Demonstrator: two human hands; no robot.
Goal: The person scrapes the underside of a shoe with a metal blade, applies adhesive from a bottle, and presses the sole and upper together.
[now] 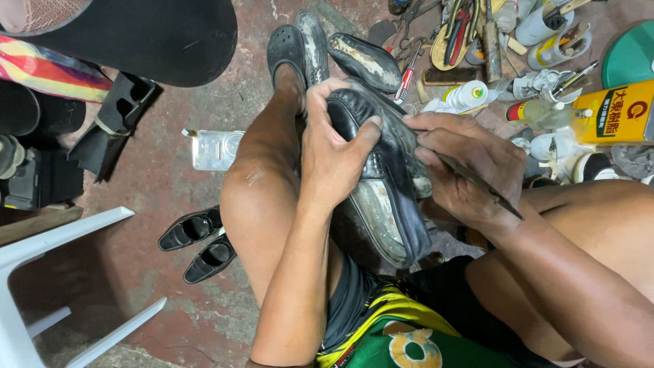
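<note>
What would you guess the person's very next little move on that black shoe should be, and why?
Probably draw the thin dark tool in the right hand a little further along the gap between upper and sole. The left hand grips the black shoe steady over the knee, the sole looks partly lifted with pale residue inside, and the tool's front end seems to sit at that seam.

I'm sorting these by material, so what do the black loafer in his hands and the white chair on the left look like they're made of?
Black loafer: likely leather, going by its creased, slightly glossy grain; the sole looks worn and whitish. White chair: probably moulded plastic, smooth and matte.
</note>
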